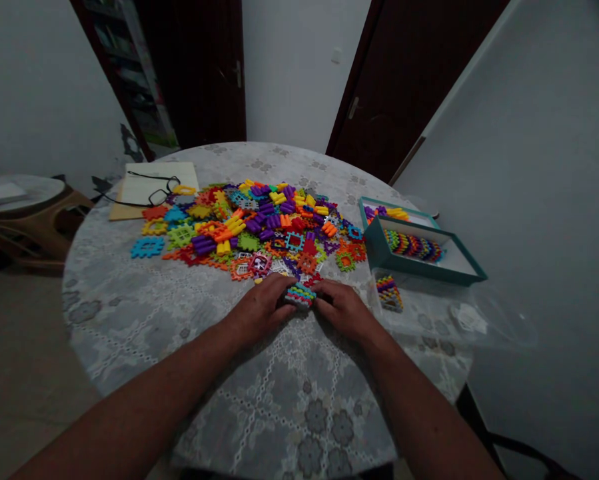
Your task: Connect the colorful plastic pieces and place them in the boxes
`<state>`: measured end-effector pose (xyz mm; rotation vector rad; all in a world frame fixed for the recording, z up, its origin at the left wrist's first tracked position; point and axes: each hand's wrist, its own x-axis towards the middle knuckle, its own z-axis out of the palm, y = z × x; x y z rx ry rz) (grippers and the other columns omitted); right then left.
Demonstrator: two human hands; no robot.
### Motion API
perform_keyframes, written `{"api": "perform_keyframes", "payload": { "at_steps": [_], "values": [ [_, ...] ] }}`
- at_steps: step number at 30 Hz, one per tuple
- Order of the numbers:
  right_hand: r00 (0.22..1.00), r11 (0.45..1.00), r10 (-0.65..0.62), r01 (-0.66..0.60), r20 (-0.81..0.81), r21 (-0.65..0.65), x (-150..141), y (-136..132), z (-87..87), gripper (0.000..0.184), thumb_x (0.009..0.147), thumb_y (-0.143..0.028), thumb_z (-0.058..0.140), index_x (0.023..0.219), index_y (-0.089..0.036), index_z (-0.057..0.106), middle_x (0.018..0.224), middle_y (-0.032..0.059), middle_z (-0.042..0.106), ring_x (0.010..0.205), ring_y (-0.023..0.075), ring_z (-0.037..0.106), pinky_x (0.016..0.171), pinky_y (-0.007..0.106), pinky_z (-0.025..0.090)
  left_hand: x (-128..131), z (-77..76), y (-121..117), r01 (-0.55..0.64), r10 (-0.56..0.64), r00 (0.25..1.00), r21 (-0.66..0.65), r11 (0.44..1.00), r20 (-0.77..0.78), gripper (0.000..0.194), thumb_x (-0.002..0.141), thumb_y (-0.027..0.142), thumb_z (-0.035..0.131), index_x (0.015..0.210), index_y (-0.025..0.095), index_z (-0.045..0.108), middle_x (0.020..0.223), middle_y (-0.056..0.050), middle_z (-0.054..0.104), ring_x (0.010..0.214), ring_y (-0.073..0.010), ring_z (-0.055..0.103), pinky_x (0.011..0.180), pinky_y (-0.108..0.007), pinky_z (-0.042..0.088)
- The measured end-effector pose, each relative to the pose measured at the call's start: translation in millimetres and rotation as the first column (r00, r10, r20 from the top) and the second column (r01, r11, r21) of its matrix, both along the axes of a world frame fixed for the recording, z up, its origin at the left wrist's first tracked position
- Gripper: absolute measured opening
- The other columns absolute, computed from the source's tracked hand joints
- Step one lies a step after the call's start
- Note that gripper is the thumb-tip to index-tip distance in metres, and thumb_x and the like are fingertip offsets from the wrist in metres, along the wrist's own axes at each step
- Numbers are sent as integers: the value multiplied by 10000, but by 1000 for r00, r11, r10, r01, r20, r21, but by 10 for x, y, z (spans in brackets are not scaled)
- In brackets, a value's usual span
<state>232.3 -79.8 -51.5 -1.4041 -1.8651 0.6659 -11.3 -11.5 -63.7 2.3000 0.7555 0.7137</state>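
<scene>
A small stack of interlocking plastic tiles (300, 295), with layers of blue, green, red and grey, is gripped at both ends near the middle of the table. My left hand (265, 303) has its fingers and thumb closed on the stack's left end. On the right end, the fingers and thumb of my right hand (343, 308) are also closed. Just beyond both hands spreads a big heap of colourful plastic building pieces (249, 223), flat notched tiles and purple, yellow and orange tube connectors. A pink tile (260, 264) lies close past my left hand.
Right of the heap, a teal box (424, 267) holds a row of stacked tiles. Behind it a teal-edged lid (404, 215) holds tubes. Another tile stack (389, 293) sits on clear plastic (502, 320). Eyeglasses (158, 196) rest on paper (189, 175) at the back left.
</scene>
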Motion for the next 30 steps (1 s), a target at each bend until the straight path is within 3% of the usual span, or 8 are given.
{"api": "perform_keyframes", "payload": {
  "at_steps": [3, 7, 12, 16, 19, 24, 30],
  "values": [
    [1000, 1000, 16, -16, -17, -20, 18, 6, -31, 244, 965, -168, 645, 1118, -240, 821, 984, 20, 790, 886, 186, 706, 853, 295, 508, -2, 27, 0, 30, -29, 999, -6, 1000, 22, 264, 966, 228, 705, 1225, 240, 654, 1228, -80, 693, 1162, -259, 669, 1027, -427, 551],
    [999, 999, 34, -34, -8, -25, 28, 8, -47, 273, 940, -139, 653, 1127, -240, 825, 967, 10, 800, 864, 184, 716, 823, 287, 512, -3, 49, -13, 25, -25, 1000, -49, 998, -6, 452, 942, 203, 726, 1376, 259, 614, 1309, -87, 707, 1194, -271, 687, 1058, -442, 544],
    [998, 998, 45, -47, 48, 44, 0, 15, -36, 257, 939, -131, 645, 1094, -235, 821, 1009, 36, 802, 925, 202, 729, 864, 301, 527, 5, 52, -13, 62, -63, 998, -49, 997, -1, 394, 967, 220, 698, 1356, 263, 651, 1306, -80, 730, 1236, -276, 693, 1082, -439, 548],
    [996, 992, 68, -74, 62, 106, -10, 14, -37, 276, 926, -113, 645, 1115, -228, 809, 1026, 45, 791, 944, 204, 724, 882, 306, 535, 4, 26, -7, 29, -27, 999, -48, 998, 23, 540, 943, 205, 716, 1463, 286, 596, 1419, -92, 700, 1321, -285, 669, 1148, -470, 526],
    [993, 990, 85, -94, 84, 108, 10, 7, -41, 336, 900, -80, 622, 1137, -234, 803, 1038, 38, 786, 950, 202, 721, 890, 309, 543, 0, 8, -5, 18, -18, 1000, -54, 998, -4, 544, 951, 213, 710, 1478, 288, 594, 1444, -92, 700, 1343, -287, 667, 1167, -474, 521],
    [993, 986, -61, 45, 100, 162, 26, 66, -63, 357, 935, -70, 540, 1164, -217, 771, 1115, 74, 762, 1041, 218, 707, 967, 352, 552, 4, 15, -10, 10, -10, 1000, -42, 999, -15, 529, 928, 199, 731, 1442, 272, 628, 1419, -92, 718, 1330, -284, 678, 1158, -448, 530],
    [912, 952, -255, 178, 322, 249, -89, 283, -22, 270, 1058, -223, 559, 1262, -198, 734, 1202, 151, 672, 1125, 279, 642, 1010, 410, 541, 19, 81, -24, 4, -6, 1000, -54, 999, -25, 507, 915, 216, 758, 1408, 237, 640, 1363, -115, 727, 1268, -301, 699, 1107, -466, 555]
  ]
}}
